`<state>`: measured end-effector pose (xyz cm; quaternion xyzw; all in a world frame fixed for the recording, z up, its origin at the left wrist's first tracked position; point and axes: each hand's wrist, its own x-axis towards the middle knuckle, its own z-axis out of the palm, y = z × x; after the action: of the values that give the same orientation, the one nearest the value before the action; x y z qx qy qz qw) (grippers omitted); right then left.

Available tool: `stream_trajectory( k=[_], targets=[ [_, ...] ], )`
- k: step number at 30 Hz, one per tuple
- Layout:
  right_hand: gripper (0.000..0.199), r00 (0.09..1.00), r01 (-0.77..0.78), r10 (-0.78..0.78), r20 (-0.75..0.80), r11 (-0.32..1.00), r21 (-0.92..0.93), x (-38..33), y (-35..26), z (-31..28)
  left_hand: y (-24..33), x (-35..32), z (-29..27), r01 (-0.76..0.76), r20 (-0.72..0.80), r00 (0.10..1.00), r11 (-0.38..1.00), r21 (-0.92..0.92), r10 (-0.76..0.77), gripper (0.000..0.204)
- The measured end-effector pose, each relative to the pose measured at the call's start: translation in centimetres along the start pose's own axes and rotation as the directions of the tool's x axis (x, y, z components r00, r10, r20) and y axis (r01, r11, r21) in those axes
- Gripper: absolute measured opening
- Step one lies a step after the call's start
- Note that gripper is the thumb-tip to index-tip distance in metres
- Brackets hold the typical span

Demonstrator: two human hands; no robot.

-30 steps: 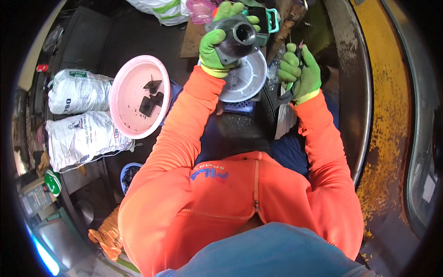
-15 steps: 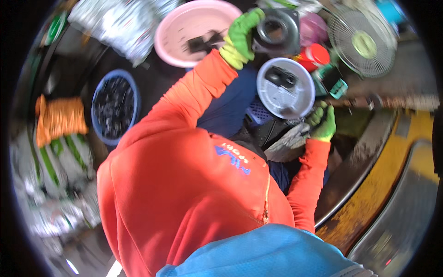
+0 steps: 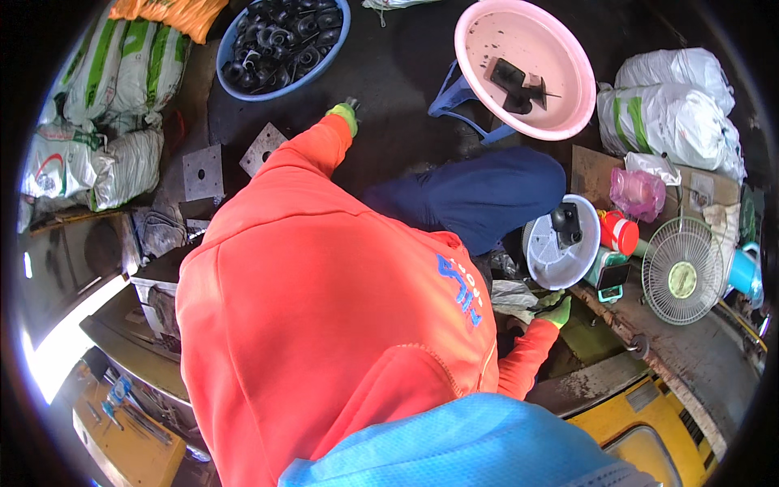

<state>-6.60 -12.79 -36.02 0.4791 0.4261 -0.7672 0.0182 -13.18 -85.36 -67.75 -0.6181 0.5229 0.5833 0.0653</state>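
Observation:
My left hand [image 3: 346,114], in a green glove, reaches out over the dark floor toward a blue basin [image 3: 230,75] full of black round parts [image 3: 280,36]. Only the glove's cuff and back show, so its grip is hidden. My right hand [image 3: 556,309], also green-gloved, stays low by my knee, fingers curled on a grey metal piece [image 3: 513,295]. Just above it sits a white round tray [image 3: 545,258] with one black part [image 3: 565,225] on it. My orange sleeves and blue-trousered knee cover much of the middle.
A pink basin [image 3: 471,45] holding a few black parts rests on a blue stool [image 3: 451,93]. Two square metal plates [image 3: 203,171] lie on the floor. Filled sacks [image 3: 97,105] are at left, white sacks [image 3: 673,101] at right, with a small fan [image 3: 682,280], red cup [image 3: 621,232] and pink bag [image 3: 637,192].
My view has swung round. My left hand left the spot above the white tray and stretched toward the blue basin; the black round part it held is no longer seen. My right hand stays low.

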Motion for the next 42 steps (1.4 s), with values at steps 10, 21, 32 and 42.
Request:
stream_trajectory(
  k=[10, 21, 32, 42],
  targets=[
    [0.039, 0.999, -0.009, 0.004, -0.051, 0.994, -0.110, -0.5, 1.1, -3.2, 13.4, 1.1, -8.8, -0.272, -0.006, 0.783, 0.350, 0.896, 0.623, 0.055],
    [0.027, 0.961, 0.231, -0.183, 0.207, 0.944, -0.237, -10.2, 3.0, 6.0, 14.5, -19.0, 7.7, -0.772, 0.390, 0.466, 0.580, -0.261, 0.795, 0.038],
    [0.024, -0.083, 0.430, -0.706, 0.703, -0.662, -0.614, -25.8, 0.9, 13.2, 4.0, -58.8, 16.9, -0.722, 0.758, -0.647, 0.393, -0.570, -0.088, 0.051],
    [0.020, -0.731, 0.141, -0.681, -0.045, -0.087, -0.986, -50.3, 5.7, -2.6, 0.1, -51.0, 23.0, -0.280, 0.949, -0.061, 0.917, 0.283, -0.311, 0.032]
  ],
)
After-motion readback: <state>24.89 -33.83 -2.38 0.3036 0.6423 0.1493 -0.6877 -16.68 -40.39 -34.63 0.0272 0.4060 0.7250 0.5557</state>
